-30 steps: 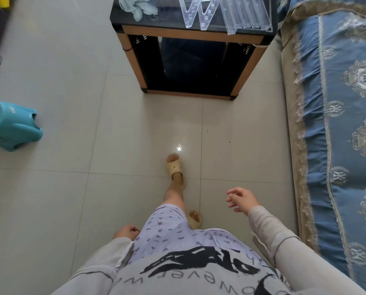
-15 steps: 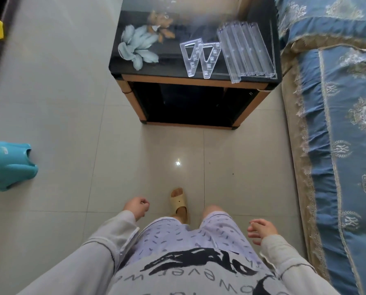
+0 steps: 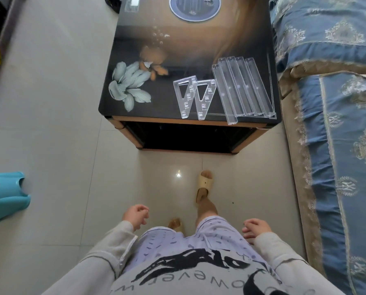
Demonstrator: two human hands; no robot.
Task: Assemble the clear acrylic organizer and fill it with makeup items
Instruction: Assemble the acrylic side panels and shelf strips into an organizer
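Nearest the camera, the grey shirt (image 3: 190,277) carries black print; the only legible part reads "owever w", upside down from here. Either side of it, the left hand (image 3: 136,216) and right hand (image 3: 255,228) hang with fingers loosely curled, grasping nothing.

Between and just ahead of the hands, a foot in a tan sandal (image 3: 204,184) is planted on the pale tiles, now the right foot rather than the left one that led half a second ago. Well off to the left of the left hand sits a teal stool (image 3: 5,196). To the right of the right hand runs a blue patterned bedspread (image 3: 337,135); its crests are too small to read.

Ahead of both hands stands the dark glass-topped table (image 3: 156,111), and more of its top shows than before. The organizer is there in pieces, untouched: two clear triangular side panels (image 3: 185,96) lying flat side by side, and just right of them a row of long clear troughs (image 3: 241,88), with the tabletop showing through them. Farthest from the hands (both newly in view) lie a round blue disc (image 3: 193,7) and a small clear box (image 3: 132,4)
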